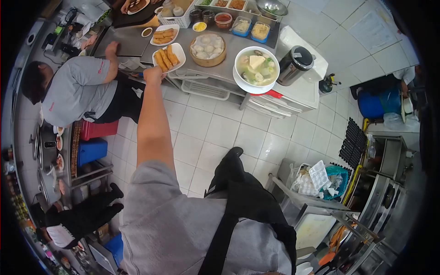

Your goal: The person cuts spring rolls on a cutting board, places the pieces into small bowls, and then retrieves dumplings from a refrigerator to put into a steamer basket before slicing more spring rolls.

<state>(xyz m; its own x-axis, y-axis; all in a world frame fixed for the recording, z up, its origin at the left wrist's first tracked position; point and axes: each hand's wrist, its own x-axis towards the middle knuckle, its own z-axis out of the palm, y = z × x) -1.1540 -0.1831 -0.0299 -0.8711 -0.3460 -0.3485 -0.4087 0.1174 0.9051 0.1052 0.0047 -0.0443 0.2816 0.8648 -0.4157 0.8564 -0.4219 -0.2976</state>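
My left arm reaches forward, and my left hand [153, 76] is closed on the near edge of a white plate [182, 55]. Several golden fried rolls [166, 58] lie on that plate, at the front edge of the steel counter [130, 43]. Just behind is a second white plate with more rolls [165, 34]. To the right sits a round bamboo steamer [207, 50] with white dumplings. Farther right, a large white bowl of soup [257, 66] with a pale block in it rests on a white plate. My right hand is out of view.
A co-worker in a grey shirt [75, 87] stands close on the left at the counter. A dark insulated jug [295, 66] stands right of the soup. Sauce tubs [223, 20] line the counter's back. A trash bin with a teal liner [338, 181] is at right.
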